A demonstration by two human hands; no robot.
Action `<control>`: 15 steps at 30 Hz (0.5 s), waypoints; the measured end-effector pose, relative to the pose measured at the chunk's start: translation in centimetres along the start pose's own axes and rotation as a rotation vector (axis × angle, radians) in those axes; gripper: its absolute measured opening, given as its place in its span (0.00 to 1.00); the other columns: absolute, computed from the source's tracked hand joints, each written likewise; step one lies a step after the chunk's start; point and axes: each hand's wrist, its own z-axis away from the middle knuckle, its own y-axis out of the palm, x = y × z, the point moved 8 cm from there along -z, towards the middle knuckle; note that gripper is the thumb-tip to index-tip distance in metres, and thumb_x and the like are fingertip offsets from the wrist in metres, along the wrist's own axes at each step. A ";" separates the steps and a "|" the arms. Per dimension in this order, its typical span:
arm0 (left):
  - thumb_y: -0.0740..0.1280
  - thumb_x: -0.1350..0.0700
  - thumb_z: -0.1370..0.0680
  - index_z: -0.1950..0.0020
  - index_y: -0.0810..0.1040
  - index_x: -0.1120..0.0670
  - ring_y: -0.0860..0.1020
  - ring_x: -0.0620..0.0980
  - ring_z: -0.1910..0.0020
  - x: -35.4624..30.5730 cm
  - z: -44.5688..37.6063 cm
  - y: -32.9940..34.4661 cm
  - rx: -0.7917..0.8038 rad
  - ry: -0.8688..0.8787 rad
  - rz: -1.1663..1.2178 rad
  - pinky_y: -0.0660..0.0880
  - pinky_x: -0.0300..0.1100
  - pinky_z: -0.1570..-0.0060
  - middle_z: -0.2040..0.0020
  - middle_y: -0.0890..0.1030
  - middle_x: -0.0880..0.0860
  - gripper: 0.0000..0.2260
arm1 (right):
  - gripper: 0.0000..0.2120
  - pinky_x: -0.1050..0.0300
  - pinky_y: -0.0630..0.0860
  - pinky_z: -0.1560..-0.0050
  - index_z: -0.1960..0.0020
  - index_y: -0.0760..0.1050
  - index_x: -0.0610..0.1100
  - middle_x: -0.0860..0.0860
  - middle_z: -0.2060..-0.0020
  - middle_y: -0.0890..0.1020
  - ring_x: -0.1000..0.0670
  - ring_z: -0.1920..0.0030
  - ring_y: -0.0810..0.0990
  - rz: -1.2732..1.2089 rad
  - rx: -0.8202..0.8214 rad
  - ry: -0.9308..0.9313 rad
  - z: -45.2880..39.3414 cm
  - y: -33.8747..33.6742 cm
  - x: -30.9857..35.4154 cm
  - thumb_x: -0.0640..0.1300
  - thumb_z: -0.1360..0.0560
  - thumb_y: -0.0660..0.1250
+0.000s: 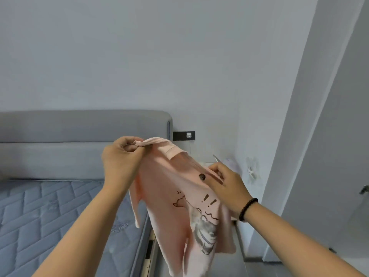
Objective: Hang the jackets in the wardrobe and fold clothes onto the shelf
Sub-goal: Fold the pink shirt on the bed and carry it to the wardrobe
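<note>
two hands hold one pink top [175, 198] up in the air, between the bed [50, 216] on the left and a pale wall panel on the right. the left hand [121, 156] is pinched shut on the bunched collar edge, and a thin wire, perhaps a hanger's hook, shows at its fingers [137, 148]. the right hand [225, 184], a dark bead bracelet [247, 208] on its wrist, is closed on the front placket just beside a brown button [202, 176]; a slim grey rod [216, 158] pokes out above its knuckles, though whether that is a hanger arm cannot be told.

the top's long axis runs down and slightly rightward from the left hand, so its collar is the high point and the hem hangs out of view below. the right hand sits nearer the shoulder opening, so it looks the likelier one to work a hanger in or button the front, while the left keeps the weight.

the cloth looks soft, matte and limp, folding in loose vertical drapes, with a ribbed collar band and a printed cartoon in grey and brown. the mattress is quilted blue in slanted panels; the headboard [83, 128] is padded grey.
</note>
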 end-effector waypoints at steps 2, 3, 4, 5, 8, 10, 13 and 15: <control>0.73 0.58 0.29 0.61 0.82 0.49 0.83 0.40 0.65 1.2 -0.4 -1.3 -0.031 -0.049 0.066 0.77 0.39 0.59 0.68 0.84 0.46 0.04 | 0.15 0.68 0.74 0.66 0.54 0.73 0.57 0.56 0.63 0.79 0.59 0.65 0.79 0.061 0.145 0.010 -0.7 1.1 0.9 0.50 0.34 0.76; 0.71 0.60 0.28 0.60 0.82 0.50 0.84 0.43 0.64 1.8 -0.6 -2.0 -0.042 -0.066 0.098 0.78 0.39 0.59 0.67 0.84 0.47 0.05 | 0.16 0.71 0.74 0.63 0.53 0.72 0.58 0.57 0.61 0.79 0.58 0.62 0.79 0.169 0.189 -0.024 -1.1 1.4 1.2 0.48 0.34 0.76; 0.70 0.60 0.27 0.60 0.82 0.51 0.84 0.44 0.65 2.3 -0.8 -2.7 -0.061 -0.076 0.106 0.77 0.39 0.61 0.67 0.84 0.48 0.05 | 0.15 0.73 0.72 0.60 0.52 0.73 0.58 0.57 0.59 0.78 0.57 0.59 0.79 0.269 0.202 -0.076 -1.6 1.4 1.7 0.43 0.32 0.73; 0.69 0.59 0.27 0.61 0.82 0.51 0.83 0.45 0.67 2.8 -1.1 -3.5 -0.084 -0.084 0.090 0.76 0.38 0.63 0.68 0.84 0.49 0.05 | 0.14 0.74 0.70 0.58 0.51 0.75 0.55 0.58 0.58 0.77 0.57 0.57 0.77 0.341 0.188 -0.127 -2.0 1.2 2.1 0.38 0.30 0.70; 0.68 0.52 0.25 0.64 0.79 0.55 0.72 0.49 0.71 4.3 -2.1 -6.1 -0.126 -0.078 -0.073 0.67 0.40 0.67 0.72 0.76 0.52 0.10 | 0.12 0.71 0.68 0.59 0.56 0.79 0.50 0.57 0.60 0.76 0.58 0.58 0.75 0.389 0.130 -0.155 -2.9 0.3 2.3 0.34 0.28 0.65; 0.66 0.51 0.25 0.69 0.72 0.60 0.64 0.51 0.71 5.0 -2.6 -7.8 -0.147 -0.058 -0.166 0.61 0.43 0.68 0.73 0.67 0.53 0.17 | 0.11 0.72 0.68 0.60 0.56 0.79 0.49 0.57 0.61 0.77 0.59 0.58 0.75 0.402 0.120 -0.148 -3.3 0.1 2.4 0.34 0.28 0.65; 0.63 0.52 0.24 0.65 0.69 0.63 0.63 0.52 0.68 6.2 -2.9 -10.2 -0.197 -0.105 -0.193 0.60 0.45 0.67 0.69 0.66 0.54 0.17 | 0.11 0.72 0.70 0.61 0.56 0.80 0.49 0.55 0.60 0.80 0.56 0.58 0.76 0.371 0.076 -0.120 -3.8 0.1 2.8 0.34 0.28 0.65; 0.61 0.53 0.22 0.65 0.67 0.59 0.63 0.51 0.68 6.9 -2.9 -12.0 -0.257 -0.145 -0.169 0.61 0.46 0.67 0.69 0.66 0.52 0.14 | 0.10 0.67 0.71 0.61 0.55 0.81 0.48 0.52 0.61 0.81 0.52 0.59 0.77 0.327 0.057 -0.118 -4.0 0.4 3.1 0.35 0.26 0.65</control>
